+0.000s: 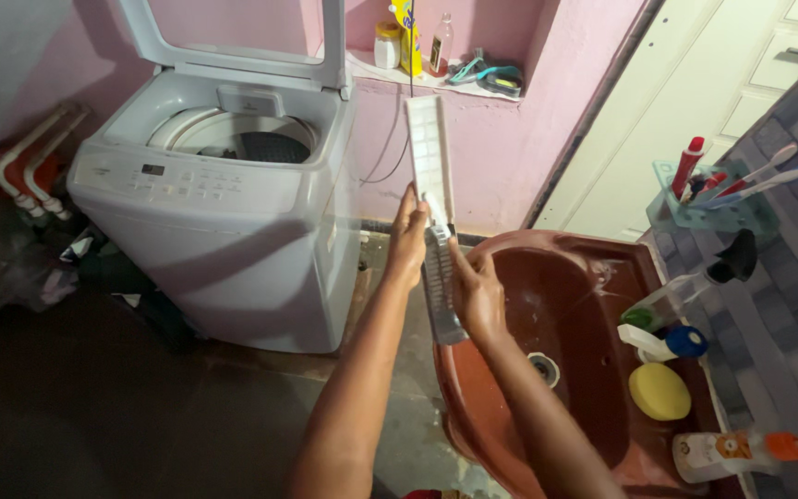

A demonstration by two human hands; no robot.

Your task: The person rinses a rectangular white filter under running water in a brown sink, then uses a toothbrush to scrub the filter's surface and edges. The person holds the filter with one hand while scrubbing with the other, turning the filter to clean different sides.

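Standing nearly upright, the long white lint filter (434, 194) runs its long axis top to bottom, upper end tipped slightly away toward the pink wall (501, 148). The left hand (407, 242) and right hand (476, 294) both grip its lower part, beside the red-brown sink (473, 407).

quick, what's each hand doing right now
Left hand: closed on the long white lint filter, gripping its left edge.
Right hand: closed on the filter's lower grey mesh part, beside the brown sink.
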